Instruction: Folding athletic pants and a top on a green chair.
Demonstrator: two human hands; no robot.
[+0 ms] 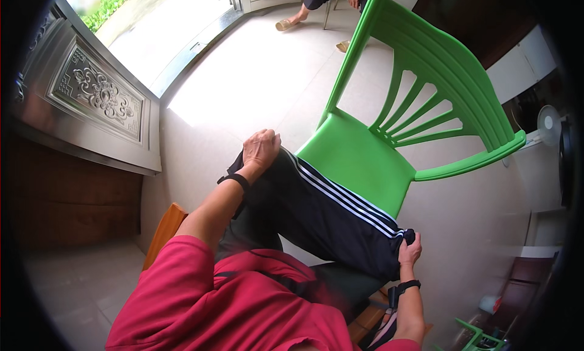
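Observation:
A dark garment point(328, 214) with three white stripes along one edge, seemingly trousers, is stretched across my lap. My left hand point(262, 148) grips its end at the upper left, with the fingers curled over the fabric. At the lower right, my right hand point(410, 250) holds the other end, where the cloth is bunched near the stripes. The striped edge lies against the front of a green plastic chair's seat point(365, 155). Each of my wrists has a black band. The fabric hides parts of my legs.
The green chair's slatted back point(424, 104) rises on the far side. An ornate metal door point(102, 93) stands at the left by an open doorway. Another person point(315, 2) sits beyond the chair. A wooden seat part point(164, 232) is beside me, and a fan point(549, 125) is at the right.

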